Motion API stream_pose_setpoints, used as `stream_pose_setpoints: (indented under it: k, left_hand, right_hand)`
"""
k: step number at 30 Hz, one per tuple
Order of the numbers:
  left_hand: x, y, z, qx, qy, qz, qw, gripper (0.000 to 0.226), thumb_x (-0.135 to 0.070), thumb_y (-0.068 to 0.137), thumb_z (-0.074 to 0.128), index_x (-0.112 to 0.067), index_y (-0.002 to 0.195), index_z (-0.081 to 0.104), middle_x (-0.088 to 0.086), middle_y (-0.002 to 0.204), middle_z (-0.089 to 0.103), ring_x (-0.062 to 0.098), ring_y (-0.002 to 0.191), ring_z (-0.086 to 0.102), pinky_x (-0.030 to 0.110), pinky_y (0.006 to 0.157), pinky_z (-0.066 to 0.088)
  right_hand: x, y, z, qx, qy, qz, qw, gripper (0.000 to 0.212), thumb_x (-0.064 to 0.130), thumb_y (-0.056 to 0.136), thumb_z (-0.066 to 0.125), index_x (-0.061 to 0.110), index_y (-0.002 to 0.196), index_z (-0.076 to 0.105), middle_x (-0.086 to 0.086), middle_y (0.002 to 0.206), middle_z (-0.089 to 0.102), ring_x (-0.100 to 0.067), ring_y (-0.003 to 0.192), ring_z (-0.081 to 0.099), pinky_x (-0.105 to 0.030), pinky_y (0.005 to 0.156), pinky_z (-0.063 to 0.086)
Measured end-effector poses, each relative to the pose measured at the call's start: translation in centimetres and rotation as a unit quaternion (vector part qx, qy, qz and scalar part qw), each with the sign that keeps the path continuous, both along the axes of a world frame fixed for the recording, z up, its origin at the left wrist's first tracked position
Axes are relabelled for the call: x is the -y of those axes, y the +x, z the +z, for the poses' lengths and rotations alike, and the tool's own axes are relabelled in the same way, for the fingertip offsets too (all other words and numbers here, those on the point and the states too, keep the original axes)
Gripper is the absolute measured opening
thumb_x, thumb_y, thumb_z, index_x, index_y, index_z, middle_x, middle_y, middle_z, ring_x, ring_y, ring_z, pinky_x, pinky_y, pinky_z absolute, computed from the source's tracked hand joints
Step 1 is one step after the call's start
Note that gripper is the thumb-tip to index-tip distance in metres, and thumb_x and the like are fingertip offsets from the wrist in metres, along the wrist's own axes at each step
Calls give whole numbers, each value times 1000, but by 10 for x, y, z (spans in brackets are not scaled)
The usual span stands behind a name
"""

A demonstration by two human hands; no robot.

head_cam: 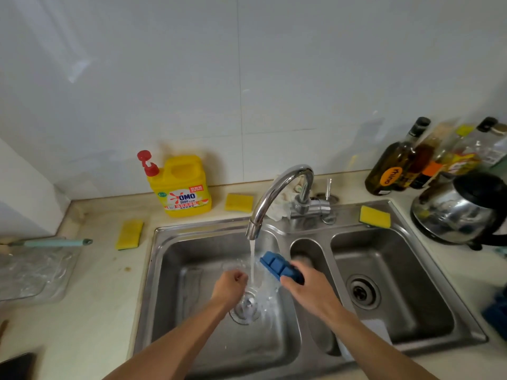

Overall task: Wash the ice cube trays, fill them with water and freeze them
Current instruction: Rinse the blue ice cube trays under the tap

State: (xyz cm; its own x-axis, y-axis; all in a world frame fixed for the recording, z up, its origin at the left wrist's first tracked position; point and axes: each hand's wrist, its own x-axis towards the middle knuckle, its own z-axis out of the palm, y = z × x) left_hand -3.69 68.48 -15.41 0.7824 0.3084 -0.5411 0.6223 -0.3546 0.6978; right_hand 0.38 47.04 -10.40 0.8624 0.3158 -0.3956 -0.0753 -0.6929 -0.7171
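Over the left basin of the shiny stainless-steel sink (pixel 175 259), water is running from the curved chrome tap (pixel 274 193). The right hand (pixel 310 292) is gripping one blue, ridged plastic ice cube tray (pixel 277 266) just beside the stream. The left hand (pixel 230 286) is curling its fingers at the water; whether it is holding anything cannot be told. Three yellow rectangular sponges (pixel 129 234) are lying around the rim.

Water runs from the faucet (pixel 307 207) into the sink (pixel 175 259); just right of the faucet's stream the right hand (pixel 310 292) grips a blue ice cube tray (pixel 277 266); just left, the left hand (pixel 229 283) curls, blurred; a detergent bottle (pixel 183 187) stands farther left.
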Motion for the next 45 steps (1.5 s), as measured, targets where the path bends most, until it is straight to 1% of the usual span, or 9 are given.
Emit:
stream_pose_setpoints:
  k: [5, 9, 17, 23, 28, 35, 38, 41, 45]
  left_hand:
    - [18, 0, 1, -11, 70, -79, 994, 24, -22, 102, 50, -15, 85, 65, 2, 83, 68, 10, 71, 60, 25, 62, 43]
    - [37, 7, 2, -4, 83, -121, 989, 24, -20, 104, 48, -10, 94, 67, 1, 83, 65, 11, 72, 60, 21, 62, 44]
    - [87, 15, 13, 30, 109, -132, 985, 25, -22, 101, 51, -24, 80, 64, -7, 77, 66, 6, 69, 62, 19, 57, 41]
    - [141, 17, 26, 54, 120, -127, 983, 25, -20, 99, 52, -20, 79, 66, -4, 79, 69, 13, 74, 65, 21, 62, 45]
    - [184, 14, 43, 73, 145, -127, 978, 23, -22, 99, 56, -32, 79, 61, -9, 77, 64, 8, 70, 60, 22, 63, 41]
    - [235, 11, 39, 83, 124, -89, 985, 11, -24, 99, 60, -23, 93, 69, 2, 79, 70, 17, 68, 64, 26, 66, 49]
    - [256, 13, 41, 87, 125, -101, 983, 13, -24, 99, 59, -20, 105, 70, 2, 93, 73, 18, 80, 66, 25, 74, 45]
    - [270, 18, 45, 103, 138, -114, 978, 18, -21, 99, 60, -29, 83, 65, -5, 81, 69, 5, 64, 61, 17, 62, 46]
    - [272, 31, 47, 106, 158, -149, 970, 35, -10, 97, 52, -25, 66, 57, -7, 63, 61, 2, 52, 56, 16, 48, 44]
  right_hand:
    - [21, -14, -4, 80, -66, -14, 994, 63, 53, 82, 60, 42, 142, 44, 22, 118, 55, 0, 103, 56, -6, 81, 38]
    - [46, -10, 12, 99, -61, -41, 992, 76, 48, 83, 65, 29, 151, 36, 8, 139, 55, -12, 123, 55, -35, 104, 49]
    - [121, 22, 99, 229, 80, -123, 962, 65, 35, 84, 75, 30, 143, 47, 19, 126, 56, 5, 108, 60, -8, 83, 47]
    - [194, 27, 102, 282, 80, -168, 941, 67, 45, 83, 70, 30, 143, 44, 11, 133, 57, -5, 116, 60, -26, 94, 53]
    - [269, -4, 18, 96, -123, -147, 977, 67, 35, 91, 72, 15, 148, 43, -6, 143, 56, -22, 128, 54, -36, 105, 44]
    - [301, -4, 26, 246, -19, -155, 956, 67, 36, 90, 71, 17, 148, 43, -2, 137, 56, -15, 122, 51, -28, 99, 39]
    - [307, -8, 32, 219, -61, -103, 968, 66, 35, 91, 69, 17, 149, 42, -4, 140, 56, -20, 125, 52, -32, 102, 42]
    - [306, -10, 38, 190, -49, -102, 975, 69, 35, 92, 68, 18, 152, 38, -3, 142, 54, -19, 128, 52, -35, 106, 46]
    - [291, 7, 70, 310, 77, -142, 937, 71, 45, 90, 63, 26, 151, 34, 6, 139, 53, -6, 126, 48, -25, 103, 45]
